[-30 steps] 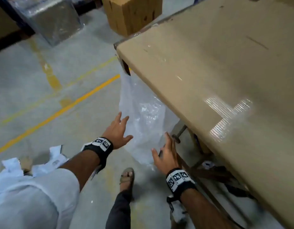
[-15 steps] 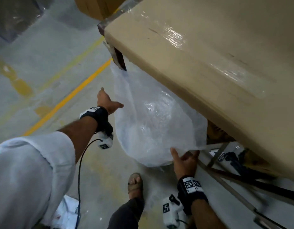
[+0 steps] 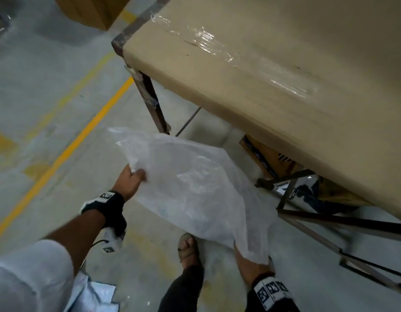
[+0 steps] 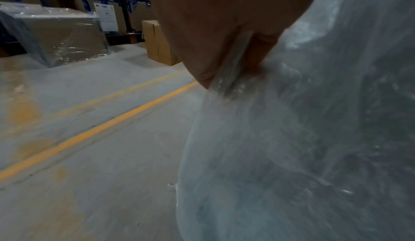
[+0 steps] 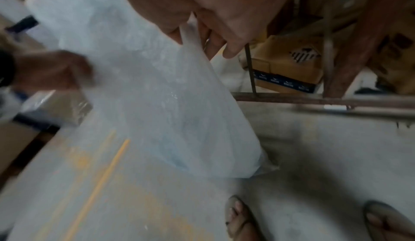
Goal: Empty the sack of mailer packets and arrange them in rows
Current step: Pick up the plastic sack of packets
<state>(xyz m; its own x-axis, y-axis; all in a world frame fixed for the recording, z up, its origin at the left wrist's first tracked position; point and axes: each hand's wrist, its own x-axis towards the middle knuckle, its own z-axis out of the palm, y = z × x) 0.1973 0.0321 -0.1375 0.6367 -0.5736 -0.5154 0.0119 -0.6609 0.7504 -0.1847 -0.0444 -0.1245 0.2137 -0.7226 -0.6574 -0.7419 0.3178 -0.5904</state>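
A large translucent white plastic sack (image 3: 195, 190) hangs above the concrete floor beside the table, stretched between both hands. My left hand (image 3: 133, 180) grips its upper left edge; in the left wrist view the fingers (image 4: 258, 56) pinch a fold of sack plastic (image 4: 292, 138). My right hand (image 3: 249, 264) grips the sack's lower right corner, mostly hidden under the plastic; the right wrist view shows its fingers (image 5: 215, 42) curled round a bunched strip of the sack (image 5: 157, 85). White mailer packets (image 3: 93, 298) lie on the floor at the bottom left.
A cardboard-covered table (image 3: 285, 75) on a brown metal frame (image 3: 152, 102) stands to the right, with boxes (image 3: 269, 156) under it. A yellow floor line (image 3: 66, 154) runs diagonally left. A cardboard box (image 4: 159, 42) and a wrapped pallet (image 4: 56, 35) stand farther off. My sandalled foot (image 3: 188, 246) is below the sack.
Both hands have closed on the sack and pulled it away from the table's side; it now hangs flatter and nearer me. The view has tilted down.
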